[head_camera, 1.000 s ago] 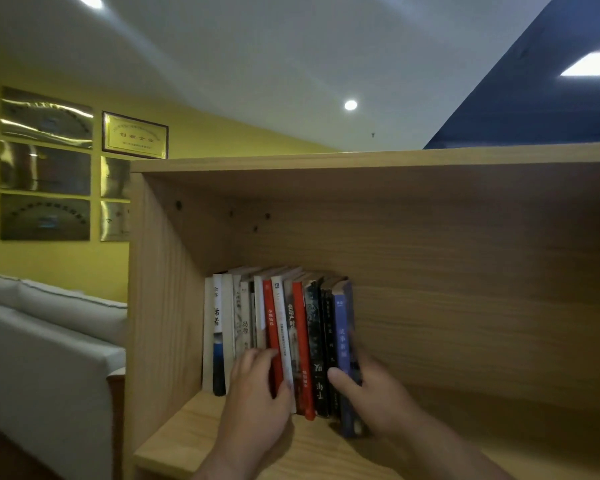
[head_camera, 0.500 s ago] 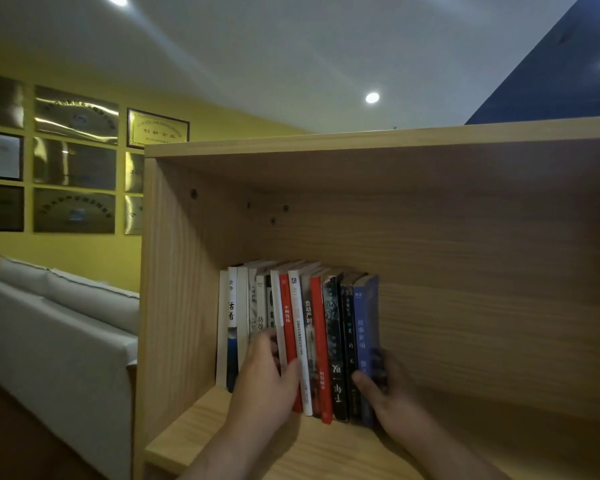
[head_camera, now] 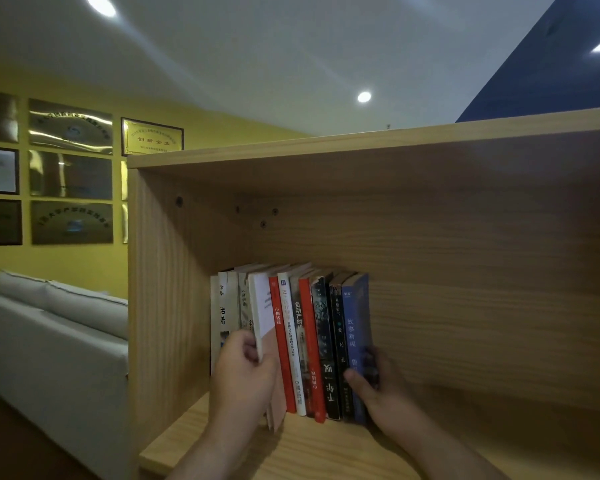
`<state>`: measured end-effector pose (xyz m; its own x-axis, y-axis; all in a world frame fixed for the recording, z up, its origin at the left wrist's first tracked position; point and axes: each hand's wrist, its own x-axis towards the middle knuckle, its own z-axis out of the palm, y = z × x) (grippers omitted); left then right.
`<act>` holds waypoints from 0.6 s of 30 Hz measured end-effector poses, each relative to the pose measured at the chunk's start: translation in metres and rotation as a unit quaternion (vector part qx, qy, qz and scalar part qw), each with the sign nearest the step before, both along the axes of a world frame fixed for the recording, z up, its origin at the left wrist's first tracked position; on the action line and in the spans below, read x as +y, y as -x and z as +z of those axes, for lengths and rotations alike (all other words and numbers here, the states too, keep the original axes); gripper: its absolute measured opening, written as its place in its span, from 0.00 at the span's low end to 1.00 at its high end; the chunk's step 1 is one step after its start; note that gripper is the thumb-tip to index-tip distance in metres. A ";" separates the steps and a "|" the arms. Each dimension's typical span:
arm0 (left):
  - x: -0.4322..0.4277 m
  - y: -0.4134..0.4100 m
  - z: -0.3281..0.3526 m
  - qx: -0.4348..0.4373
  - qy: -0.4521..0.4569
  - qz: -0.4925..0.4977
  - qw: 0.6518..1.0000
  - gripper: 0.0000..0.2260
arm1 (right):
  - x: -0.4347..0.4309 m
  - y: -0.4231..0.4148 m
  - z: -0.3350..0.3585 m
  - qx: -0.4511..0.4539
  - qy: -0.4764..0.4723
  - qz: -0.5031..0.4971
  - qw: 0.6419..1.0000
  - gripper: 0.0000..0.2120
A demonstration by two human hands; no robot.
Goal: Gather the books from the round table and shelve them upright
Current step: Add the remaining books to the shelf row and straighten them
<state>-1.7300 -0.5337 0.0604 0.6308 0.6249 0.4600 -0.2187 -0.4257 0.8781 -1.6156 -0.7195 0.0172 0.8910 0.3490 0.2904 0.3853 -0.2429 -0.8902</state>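
My left hand (head_camera: pixel 243 374) pinches a white book (head_camera: pixel 262 317) part-way out of the books (head_camera: pixel 312 341) on the shelf (head_camera: pixel 326 445) while my right hand (head_camera: pixel 374 382) braces the blue end book (head_camera: pixel 357 327); easing either could topple the row rightward.

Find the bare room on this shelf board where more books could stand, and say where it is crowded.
Free: the shelf board right of the blue book, and a narrow front strip. Crowded: the left end, where the book row is packed against the side panel, between left hand and right hand.

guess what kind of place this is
Probably an office lounge or reception area: framed award plaques on a yellow wall, a pale sofa, and a wooden bookshelf.
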 end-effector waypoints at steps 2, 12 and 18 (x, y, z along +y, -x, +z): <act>0.000 0.004 -0.006 -0.018 0.013 -0.003 1.000 0.07 | -0.001 -0.001 -0.001 0.000 -0.004 0.004 1.000 0.46; 0.014 0.047 -0.014 -0.081 0.163 -0.042 0.982 0.07 | -0.008 0.000 0.003 0.051 -0.017 0.017 0.998 0.52; 0.031 0.096 -0.005 -0.121 0.262 -0.108 0.951 0.07 | -0.005 0.019 0.012 0.048 -0.027 -0.011 0.998 0.39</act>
